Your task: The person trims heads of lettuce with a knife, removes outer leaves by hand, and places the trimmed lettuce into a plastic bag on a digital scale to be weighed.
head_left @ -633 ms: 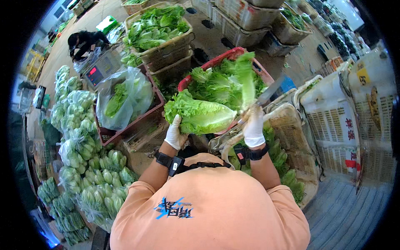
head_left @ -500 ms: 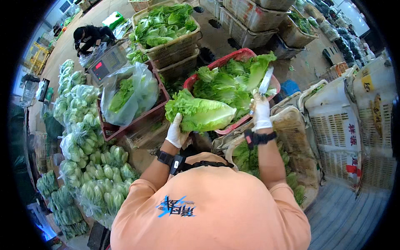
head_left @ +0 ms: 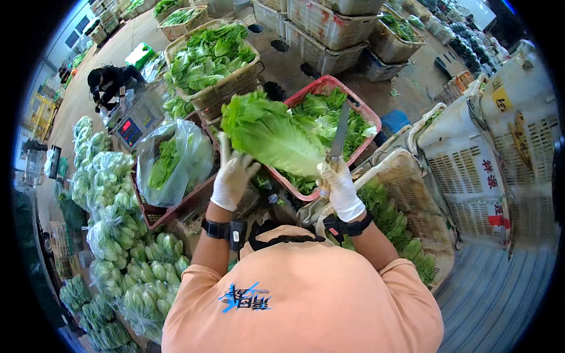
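A head of leafy lettuce (head_left: 268,132) hangs in front of me, its leafy end to the left and its pale stem end beside my right hand. My right hand (head_left: 339,189), in a white glove, is closed round a knife (head_left: 341,132) whose blade points away from me. The fingers also meet the lettuce's stem end; how firmly they grip it I cannot tell. My left hand (head_left: 231,181), gloved too, is open with its fingers spread just below the leaves. Behind the lettuce stands a red crate (head_left: 372,112) of loose lettuce leaves.
At left, a dark red crate (head_left: 154,217) holds a clear plastic bag (head_left: 194,150) with lettuce inside. Bagged green vegetables (head_left: 118,217) line the left floor. A full beige crate (head_left: 220,94), a scale (head_left: 136,123) and a crouching person (head_left: 109,85) are beyond. White crates (head_left: 465,159) stand right.
The lettuce has swung up and away, its stem end now at my right hand. My left hand has let go and opened. The knife blade now stands more upright.
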A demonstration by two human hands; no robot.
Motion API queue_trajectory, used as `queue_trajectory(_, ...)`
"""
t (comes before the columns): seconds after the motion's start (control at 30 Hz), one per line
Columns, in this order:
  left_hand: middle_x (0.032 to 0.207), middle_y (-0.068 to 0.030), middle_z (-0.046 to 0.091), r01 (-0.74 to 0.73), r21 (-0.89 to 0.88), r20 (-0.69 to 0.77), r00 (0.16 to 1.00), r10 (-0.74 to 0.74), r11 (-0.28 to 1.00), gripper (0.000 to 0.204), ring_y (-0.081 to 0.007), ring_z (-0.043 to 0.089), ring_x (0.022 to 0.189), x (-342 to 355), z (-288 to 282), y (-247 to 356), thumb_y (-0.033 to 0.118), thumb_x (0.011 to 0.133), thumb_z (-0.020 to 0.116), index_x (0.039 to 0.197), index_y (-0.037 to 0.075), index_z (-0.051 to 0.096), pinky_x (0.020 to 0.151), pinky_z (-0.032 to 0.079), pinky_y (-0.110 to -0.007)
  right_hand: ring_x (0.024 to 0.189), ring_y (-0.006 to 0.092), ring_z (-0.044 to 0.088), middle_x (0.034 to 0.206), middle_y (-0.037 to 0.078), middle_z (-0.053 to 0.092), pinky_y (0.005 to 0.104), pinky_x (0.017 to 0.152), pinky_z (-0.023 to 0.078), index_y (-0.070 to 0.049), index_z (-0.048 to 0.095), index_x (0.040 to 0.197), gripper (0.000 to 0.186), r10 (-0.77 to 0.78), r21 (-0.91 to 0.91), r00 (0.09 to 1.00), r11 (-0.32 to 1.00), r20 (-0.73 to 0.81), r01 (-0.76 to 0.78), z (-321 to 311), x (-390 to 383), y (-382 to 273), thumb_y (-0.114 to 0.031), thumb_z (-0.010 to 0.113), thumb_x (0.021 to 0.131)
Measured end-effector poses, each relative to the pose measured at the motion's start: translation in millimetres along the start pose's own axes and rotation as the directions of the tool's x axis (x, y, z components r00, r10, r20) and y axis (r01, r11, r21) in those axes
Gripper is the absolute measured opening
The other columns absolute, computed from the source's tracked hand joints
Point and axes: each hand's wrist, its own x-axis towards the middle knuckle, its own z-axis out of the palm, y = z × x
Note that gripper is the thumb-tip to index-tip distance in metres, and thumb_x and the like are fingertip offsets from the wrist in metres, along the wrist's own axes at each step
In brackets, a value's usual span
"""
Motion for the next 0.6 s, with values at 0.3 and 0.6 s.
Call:
queue_trajectory(0.3,0.134,-0.0101,0.047,0.237,-0.592,0.102,0.97,-0.22,0.77,0.058,-0.0272,0.046,0.122,22,26,-43,0.038,0.088,0.059,0.134,0.007,0.039,0.104,0.036,-0.045,0.102,0.016,0.054,0.115,0.008,0.056,0.028,0.088,0.044,0.0,0.046,0.127,0.058,-0.487,-0.453,0.844,0.715,0.224,0.533,16,15,18,-0.018,0.074,0.079)
queue_trajectory(0.6,0.132,-0.0082,0.049,0.185,-0.461,0.189,0.976,-0.108,0.868,0.06,-0.026,0.046,0.122,26,1,-54,0.031,0.084,0.066,0.133,0.008,0.04,0.106,0.036,-0.043,0.055,0.0113,0.047,0.062,0.004,0.054,0.0257,0.053,0.041,0.0,0.062,0.087,0.022,-0.388,-0.66,0.902,0.73,-0.188,0.176,18,30,28,-0.02,0.069,0.082)
